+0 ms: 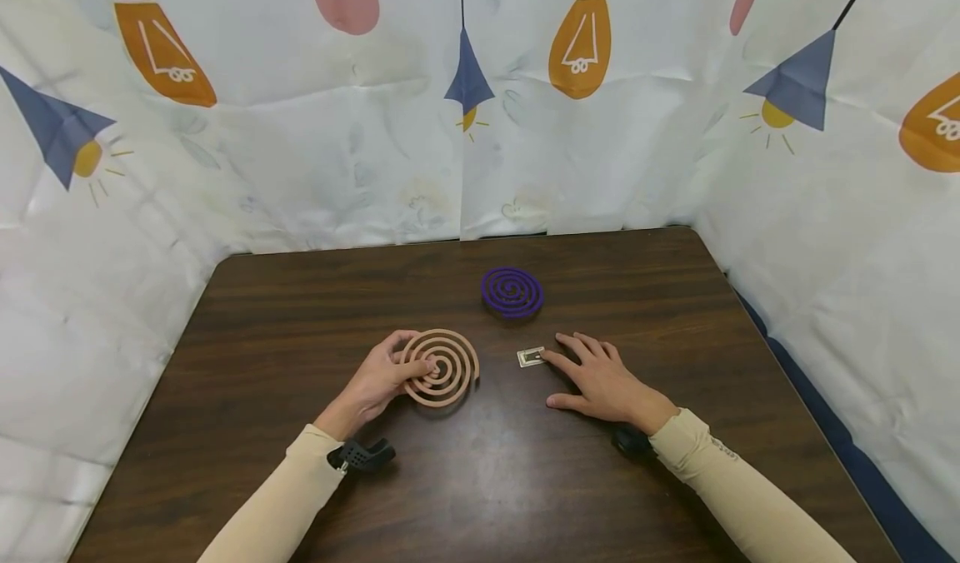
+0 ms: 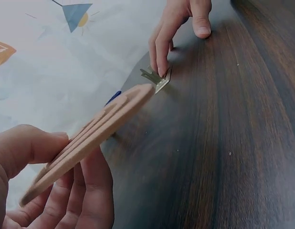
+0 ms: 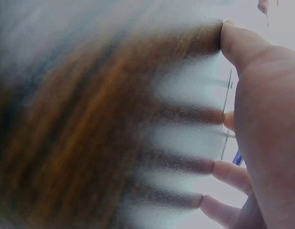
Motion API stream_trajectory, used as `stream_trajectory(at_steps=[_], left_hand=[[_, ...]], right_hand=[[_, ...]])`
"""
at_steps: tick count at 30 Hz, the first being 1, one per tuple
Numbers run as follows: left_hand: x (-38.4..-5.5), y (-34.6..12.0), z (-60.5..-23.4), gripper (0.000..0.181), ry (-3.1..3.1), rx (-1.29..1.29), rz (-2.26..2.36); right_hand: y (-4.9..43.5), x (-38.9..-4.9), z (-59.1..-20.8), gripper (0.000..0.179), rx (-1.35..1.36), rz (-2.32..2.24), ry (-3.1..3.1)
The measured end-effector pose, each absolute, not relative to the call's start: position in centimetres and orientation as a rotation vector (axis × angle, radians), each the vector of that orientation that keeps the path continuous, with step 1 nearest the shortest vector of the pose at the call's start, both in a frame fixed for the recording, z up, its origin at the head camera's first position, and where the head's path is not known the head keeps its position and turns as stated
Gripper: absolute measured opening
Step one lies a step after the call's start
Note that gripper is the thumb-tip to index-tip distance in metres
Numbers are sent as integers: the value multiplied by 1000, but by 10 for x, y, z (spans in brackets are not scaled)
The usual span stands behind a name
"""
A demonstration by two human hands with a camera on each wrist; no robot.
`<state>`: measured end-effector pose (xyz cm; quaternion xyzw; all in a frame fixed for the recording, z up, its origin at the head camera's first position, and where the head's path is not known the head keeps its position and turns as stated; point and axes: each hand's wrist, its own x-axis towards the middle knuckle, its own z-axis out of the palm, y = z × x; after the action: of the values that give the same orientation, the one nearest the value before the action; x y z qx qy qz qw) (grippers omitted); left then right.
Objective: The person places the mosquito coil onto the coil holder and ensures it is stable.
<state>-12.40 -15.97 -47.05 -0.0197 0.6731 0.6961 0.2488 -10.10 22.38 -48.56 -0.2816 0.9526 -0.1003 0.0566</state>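
Note:
My left hand [image 1: 378,382] grips a tan mosquito coil [image 2: 97,137], thumb on its upper face and fingers beneath. The left wrist view shows it tilted and held above the table. My right hand [image 1: 606,381] is spread on the table with its fingers fairly straight. Its index fingertip touches a small metal coil stand [image 1: 529,357], a flat plate with raised prongs [image 2: 150,74] in the left wrist view. Beyond both hands, a purple mosquito coil [image 1: 512,292] sits near the table's back. In the right wrist view, the hand hides most of the stand.
The dark wood-grain table [image 1: 480,480] reaches back to a white curtain [image 1: 390,171] printed with lamps and bulbs, which also hangs at both sides. Dark straps [image 1: 362,455] circle the wrists, over beige sleeves [image 1: 273,496].

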Motion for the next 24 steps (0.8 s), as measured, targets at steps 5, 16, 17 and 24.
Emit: stream_trajectory(at_steps=[5,16,17,24], left_hand=[[-126,-156,-472,64,1805,-76,1922],[-130,-148,-471,53,1757,-53,1973],[-130,-147,-471,53,1753,-53,1975],[-133,-143,-471,55,1725,-57,1988]], right_hand=[[223,-100,-486,74,-857,-308,2897],[223,-100,-486,74,-848,-303,2900],[223,-100,-486,74,-847,-305,2900],[224,-101,-487,74,-847,-316,2897]])
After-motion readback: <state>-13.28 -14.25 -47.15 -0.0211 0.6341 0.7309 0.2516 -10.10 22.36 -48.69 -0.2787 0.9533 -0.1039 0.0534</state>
